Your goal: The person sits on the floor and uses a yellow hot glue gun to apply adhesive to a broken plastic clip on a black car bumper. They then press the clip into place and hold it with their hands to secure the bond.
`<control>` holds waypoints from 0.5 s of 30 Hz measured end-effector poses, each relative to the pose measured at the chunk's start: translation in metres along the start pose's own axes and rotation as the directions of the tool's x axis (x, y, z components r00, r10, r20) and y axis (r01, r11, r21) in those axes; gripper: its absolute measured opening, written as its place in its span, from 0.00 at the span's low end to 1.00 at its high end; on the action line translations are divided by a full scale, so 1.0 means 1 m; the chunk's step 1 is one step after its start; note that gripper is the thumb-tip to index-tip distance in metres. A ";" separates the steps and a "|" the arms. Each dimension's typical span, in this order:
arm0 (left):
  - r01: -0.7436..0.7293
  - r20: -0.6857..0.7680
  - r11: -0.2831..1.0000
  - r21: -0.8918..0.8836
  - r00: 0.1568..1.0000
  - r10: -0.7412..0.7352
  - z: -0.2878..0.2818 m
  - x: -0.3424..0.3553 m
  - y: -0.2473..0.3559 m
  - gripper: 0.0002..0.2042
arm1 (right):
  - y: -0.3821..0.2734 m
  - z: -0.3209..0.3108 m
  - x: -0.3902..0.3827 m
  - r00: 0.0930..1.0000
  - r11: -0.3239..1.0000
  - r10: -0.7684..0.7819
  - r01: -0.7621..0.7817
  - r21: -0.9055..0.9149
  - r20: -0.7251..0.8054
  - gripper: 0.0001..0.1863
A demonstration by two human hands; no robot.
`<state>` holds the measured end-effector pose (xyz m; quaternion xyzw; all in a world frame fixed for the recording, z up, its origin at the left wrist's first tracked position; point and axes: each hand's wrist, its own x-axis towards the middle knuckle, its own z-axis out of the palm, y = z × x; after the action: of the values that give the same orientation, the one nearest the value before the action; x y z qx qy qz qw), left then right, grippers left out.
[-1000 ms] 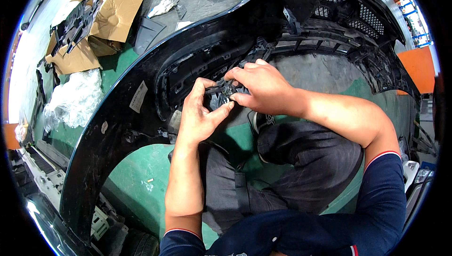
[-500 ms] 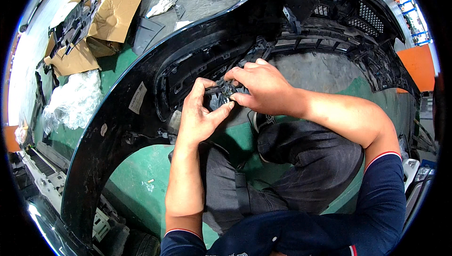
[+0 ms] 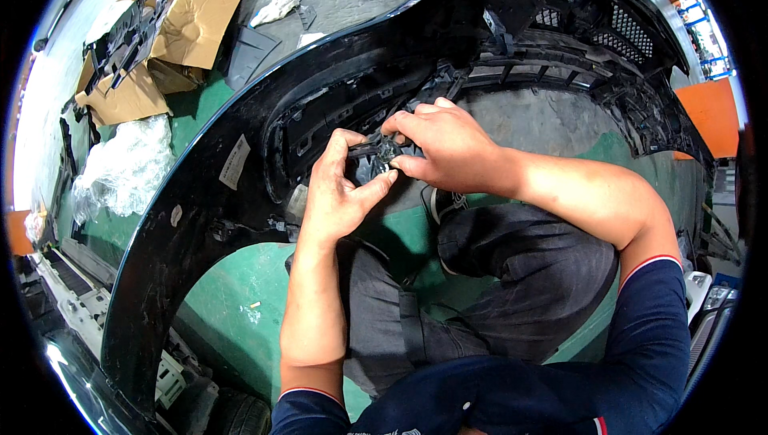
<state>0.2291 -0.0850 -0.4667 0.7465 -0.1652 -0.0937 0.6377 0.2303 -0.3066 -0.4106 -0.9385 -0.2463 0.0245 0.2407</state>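
A large black car bumper [image 3: 200, 195] lies inner side up on the green floor, arching around my knees. Both hands meet at a small black plastic fitting [image 3: 382, 152] on its inner ribbed grille. My left hand [image 3: 336, 191] pinches the fitting from below with thumb and fingers. From the right, my right hand [image 3: 444, 147] grips the same piece with its fingertips. Most of the fitting is hidden behind my fingers.
Flattened brown cardboard [image 3: 188, 19] with black plastic parts lies at the far left. Crumpled clear plastic wrap [image 3: 124, 167] sits beside the bumper. A white rag [image 3: 272, 9] lies on a grey mat. An orange panel [image 3: 712, 115] stands at the right.
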 end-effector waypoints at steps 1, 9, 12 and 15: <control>-0.002 0.002 1.000 0.003 1.000 0.002 0.000 0.000 0.000 0.23 | 0.000 0.000 0.000 1.000 1.000 0.003 -0.003 -0.003 0.002 0.20; 0.020 0.006 1.000 0.007 1.000 -0.020 -0.002 0.000 -0.001 0.23 | -0.001 0.000 0.001 0.998 0.999 0.042 -0.041 -0.018 0.042 0.22; -0.014 0.006 1.000 0.008 1.000 0.014 -0.001 0.001 -0.003 0.23 | -0.001 -0.001 0.001 0.998 0.999 0.048 -0.047 -0.018 0.046 0.22; 0.008 0.014 1.000 0.024 1.000 -0.008 -0.003 0.001 -0.001 0.23 | -0.001 -0.001 0.002 0.996 0.998 0.060 -0.059 -0.015 0.060 0.23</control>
<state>0.2313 -0.0827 -0.4668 0.7542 -0.1677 -0.0995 0.6270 0.2315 -0.3053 -0.4089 -0.9458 -0.2255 0.0586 0.2262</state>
